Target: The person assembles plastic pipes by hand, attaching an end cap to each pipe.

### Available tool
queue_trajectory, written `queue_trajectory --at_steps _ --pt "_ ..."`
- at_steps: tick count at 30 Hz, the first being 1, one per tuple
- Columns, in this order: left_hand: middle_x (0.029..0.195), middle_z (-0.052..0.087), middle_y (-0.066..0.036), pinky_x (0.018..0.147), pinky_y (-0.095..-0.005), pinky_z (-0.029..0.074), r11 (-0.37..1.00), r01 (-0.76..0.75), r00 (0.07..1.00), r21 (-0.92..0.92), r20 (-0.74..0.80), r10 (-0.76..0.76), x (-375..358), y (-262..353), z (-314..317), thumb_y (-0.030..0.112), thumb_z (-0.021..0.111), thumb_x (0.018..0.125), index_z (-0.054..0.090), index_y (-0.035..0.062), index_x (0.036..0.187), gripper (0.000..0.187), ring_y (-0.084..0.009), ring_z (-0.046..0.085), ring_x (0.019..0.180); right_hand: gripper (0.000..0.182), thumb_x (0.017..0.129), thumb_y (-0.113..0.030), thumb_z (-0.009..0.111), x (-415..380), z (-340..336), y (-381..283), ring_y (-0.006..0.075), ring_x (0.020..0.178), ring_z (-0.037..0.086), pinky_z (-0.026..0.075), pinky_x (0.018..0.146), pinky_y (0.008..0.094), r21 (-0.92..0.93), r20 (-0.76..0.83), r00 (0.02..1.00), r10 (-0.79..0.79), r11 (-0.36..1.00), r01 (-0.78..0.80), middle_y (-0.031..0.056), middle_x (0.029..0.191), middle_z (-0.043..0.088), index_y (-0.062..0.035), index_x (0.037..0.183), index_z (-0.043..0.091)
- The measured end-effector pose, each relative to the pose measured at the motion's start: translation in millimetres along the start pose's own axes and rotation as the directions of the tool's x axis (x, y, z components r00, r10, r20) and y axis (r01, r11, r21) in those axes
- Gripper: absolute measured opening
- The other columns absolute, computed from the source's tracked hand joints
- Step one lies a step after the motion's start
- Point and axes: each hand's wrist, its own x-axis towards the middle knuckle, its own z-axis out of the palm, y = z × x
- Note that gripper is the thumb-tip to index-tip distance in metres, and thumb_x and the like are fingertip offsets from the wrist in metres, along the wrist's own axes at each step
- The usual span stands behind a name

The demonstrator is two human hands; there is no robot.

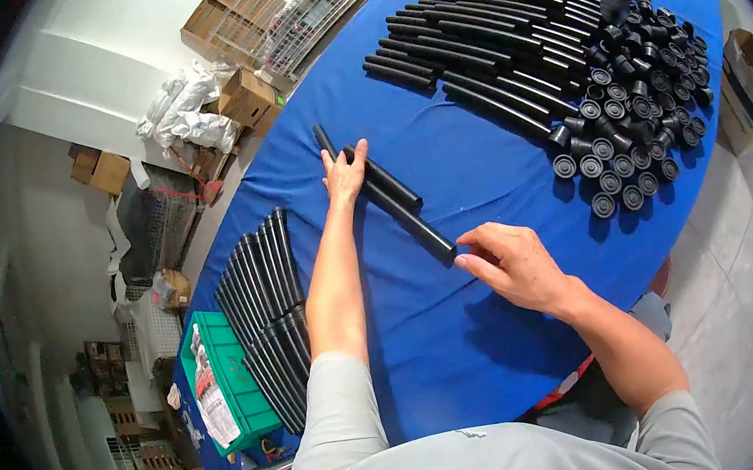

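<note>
Left hand (345,176) is lying spread on two black tubes (391,199); right hand (510,262) is pinching the longer tube's near end, caps (636,130) heaped beyond.

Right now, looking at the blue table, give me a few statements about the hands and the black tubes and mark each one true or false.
1. The left hand rests on two black tubes lying side by side on the blue table. True.
2. The right hand is at the near end of the longer tube. True.
3. The black end caps sit in the green crate. False: they are heaped loose on the table, to the right of the far row of tubes.
4. The right hand holds an end cap. False: no cap shows in it; its fingertips meet the tube's end.
5. A second stack of tubes lies beside the green crate. True.
</note>
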Motion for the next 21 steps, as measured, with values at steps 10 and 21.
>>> queue_trajectory --at_steps 10,21 --pt "0.167 0.005 -0.028 0.124 -0.0535 0.017 0.992 0.097 0.995 0.078 0.028 -0.099 -28 24 4 0.069 0.065 0.081 0.039 -0.0028 0.153 0.105 -0.0400 0.010 0.156 0.024 0.092 -0.023 0.070 1 2 3 0.0343 0.075 0.067 0.052 0.068 0.0428 -0.018 0.035 0.999 0.033 0.999 -0.032 0.0161 0.080 0.066 -0.0004 0.100 0.068" --pt "0.159 0.026 -0.036 0.121 -0.0515 0.026 1.000 0.002 0.990 0.015 -0.144 0.000 -143 26 9 0.055 0.052 0.098 0.045 -0.0016 0.149 0.077 -0.0475 0.030 0.148 0.054 0.086 -0.035 0.075 -15 21 13 0.0351 0.084 0.071 0.057 0.071 0.0450 -0.515 0.209 0.977 0.047 0.854 0.069 0.0178 0.088 0.070 0.0002 0.124 0.059"
